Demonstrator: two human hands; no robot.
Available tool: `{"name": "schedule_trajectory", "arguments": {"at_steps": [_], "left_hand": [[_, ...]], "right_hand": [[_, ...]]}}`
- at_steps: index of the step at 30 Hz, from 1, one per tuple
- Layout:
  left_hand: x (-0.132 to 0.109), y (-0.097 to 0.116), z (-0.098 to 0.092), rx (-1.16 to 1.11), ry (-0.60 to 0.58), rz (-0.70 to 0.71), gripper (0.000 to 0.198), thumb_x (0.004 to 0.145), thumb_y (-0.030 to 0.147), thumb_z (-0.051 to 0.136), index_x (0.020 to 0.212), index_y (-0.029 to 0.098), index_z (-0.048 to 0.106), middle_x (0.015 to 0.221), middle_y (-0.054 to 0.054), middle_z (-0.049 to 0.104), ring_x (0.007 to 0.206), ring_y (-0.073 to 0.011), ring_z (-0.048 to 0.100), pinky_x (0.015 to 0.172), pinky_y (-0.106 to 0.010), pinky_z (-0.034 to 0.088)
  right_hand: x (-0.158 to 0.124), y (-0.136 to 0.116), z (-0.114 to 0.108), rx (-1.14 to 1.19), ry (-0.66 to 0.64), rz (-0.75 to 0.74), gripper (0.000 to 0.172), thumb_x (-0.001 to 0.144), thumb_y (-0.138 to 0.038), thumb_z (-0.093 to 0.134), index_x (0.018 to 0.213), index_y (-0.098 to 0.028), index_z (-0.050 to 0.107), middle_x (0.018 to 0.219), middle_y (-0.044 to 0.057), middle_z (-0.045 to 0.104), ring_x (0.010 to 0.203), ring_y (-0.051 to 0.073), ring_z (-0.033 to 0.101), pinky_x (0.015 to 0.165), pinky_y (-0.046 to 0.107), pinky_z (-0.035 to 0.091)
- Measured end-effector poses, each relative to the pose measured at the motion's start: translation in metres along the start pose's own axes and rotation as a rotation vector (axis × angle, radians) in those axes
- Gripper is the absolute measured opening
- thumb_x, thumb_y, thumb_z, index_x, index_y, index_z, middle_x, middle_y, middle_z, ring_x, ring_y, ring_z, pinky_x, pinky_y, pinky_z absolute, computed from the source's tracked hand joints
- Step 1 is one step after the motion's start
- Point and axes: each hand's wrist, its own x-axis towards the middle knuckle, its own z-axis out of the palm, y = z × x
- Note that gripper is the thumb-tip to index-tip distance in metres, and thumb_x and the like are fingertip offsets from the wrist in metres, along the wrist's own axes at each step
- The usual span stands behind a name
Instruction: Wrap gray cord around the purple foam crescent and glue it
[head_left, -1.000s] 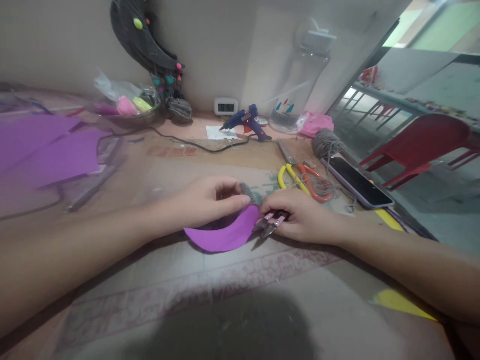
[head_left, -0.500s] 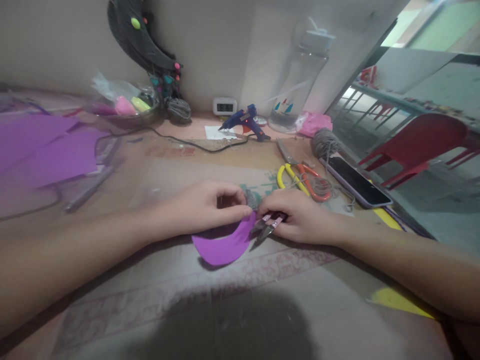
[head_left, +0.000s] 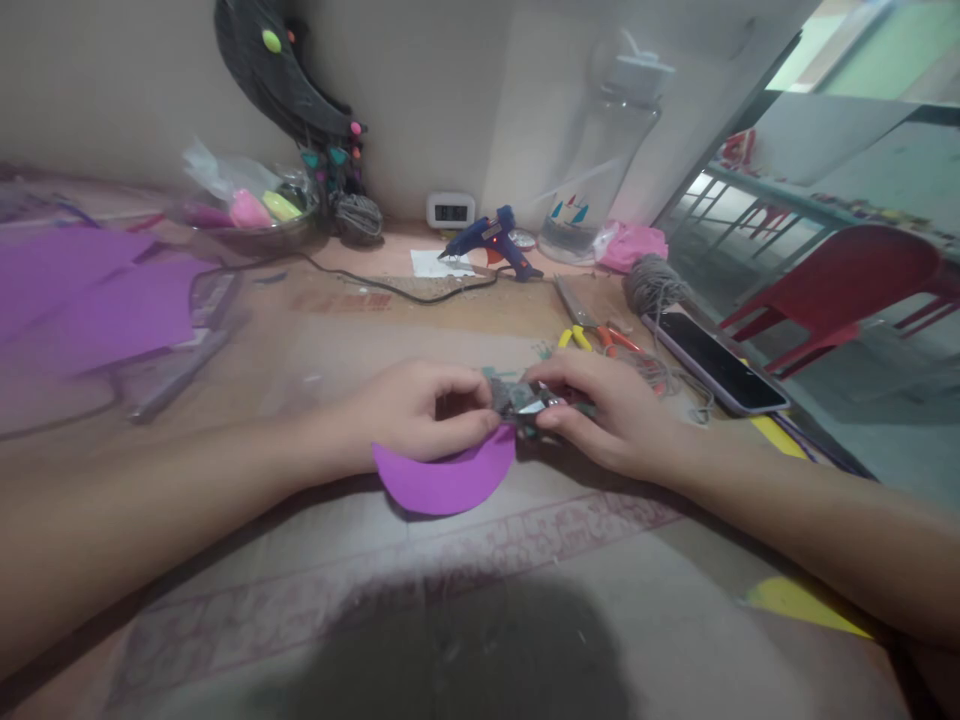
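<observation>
- Brown work table (head_left: 330,335) against a pale wall (head_left: 427,90), partly covered by a printed sheet (head_left: 225,620).
- Far left: purple sheets (head_left: 97,310), lying flat.
- Behind these: bowl (head_left: 255,236) holding bagged, brightly coloured material; dark crescent ornament (head_left: 259,75) to its right.
- Left hand (head_left: 412,410): thumb and curled fingers pinch one end of the purple crescent (head_left: 446,487), beside grey yarn (head_left: 501,392).
- Purple crescent: at centre, its curve hanging below the left hand.
- Centre rear: blue glue gun (head_left: 484,238).
- Right hand (head_left: 611,410): thumb and fingers grip partly hidden metal snips (head_left: 532,407), blades at the yarn.
- Behind the right hand: scissors (head_left: 574,300); rightward, yarn ball (head_left: 651,285) and phone (head_left: 712,360).
- Far right: red chair (head_left: 855,285).
</observation>
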Motion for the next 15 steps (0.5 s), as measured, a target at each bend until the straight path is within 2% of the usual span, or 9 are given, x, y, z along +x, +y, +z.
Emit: {"name": "schedule_trajectory", "arguments": {"at_steps": [3, 8, 11, 15], "left_hand": [[-0.0006, -0.0010, 0.0006, 0.053, 0.022, -0.001, 0.021, 0.086, 0.033, 0.051, 0.077, 0.016, 0.061, 0.069, 0.001, 0.062, 0.064, -0.0119, 0.053, 0.060, -0.023, 0.040], [-0.0012, -0.0015, 0.0018, 0.169, 0.079, 0.041, 0.020, 0.086, 0.031, 0.051, 0.072, 0.017, 0.058, 0.063, 0.002, 0.057, 0.059, -0.0106, 0.049, 0.056, -0.023, 0.035], [-0.0012, -0.0016, 0.0024, 0.203, 0.099, 0.057, 0.020, 0.085, 0.030, 0.051, 0.071, 0.017, 0.057, 0.063, 0.002, 0.056, 0.058, -0.0105, 0.048, 0.056, -0.023, 0.035], [-0.0015, -0.0020, 0.0025, 0.229, 0.105, 0.067, 0.021, 0.085, 0.031, 0.050, 0.071, 0.017, 0.056, 0.062, 0.003, 0.055, 0.057, -0.0103, 0.047, 0.056, -0.023, 0.034]], "right_hand": [[-0.0004, 0.0036, -0.0002, -0.130, 0.006, 0.006, 0.031, 0.095, -0.041, 0.047, 0.105, -0.015, 0.061, 0.089, 0.008, 0.065, 0.078, 0.018, 0.058, 0.070, 0.029, 0.041], [0.0007, 0.0047, -0.0018, -0.386, 0.013, -0.133, 0.037, 0.097, -0.043, 0.044, 0.100, -0.013, 0.066, 0.073, 0.006, 0.061, 0.067, 0.018, 0.053, 0.061, 0.029, 0.034], [0.0009, 0.0042, -0.0016, -0.426, 0.040, -0.159, 0.038, 0.098, -0.043, 0.042, 0.095, -0.015, 0.067, 0.069, 0.005, 0.059, 0.064, 0.017, 0.052, 0.059, 0.030, 0.032], [0.0004, 0.0046, -0.0008, -0.425, 0.055, -0.113, 0.038, 0.097, -0.045, 0.043, 0.097, -0.016, 0.067, 0.072, 0.006, 0.061, 0.066, 0.017, 0.053, 0.061, 0.030, 0.033]]}}
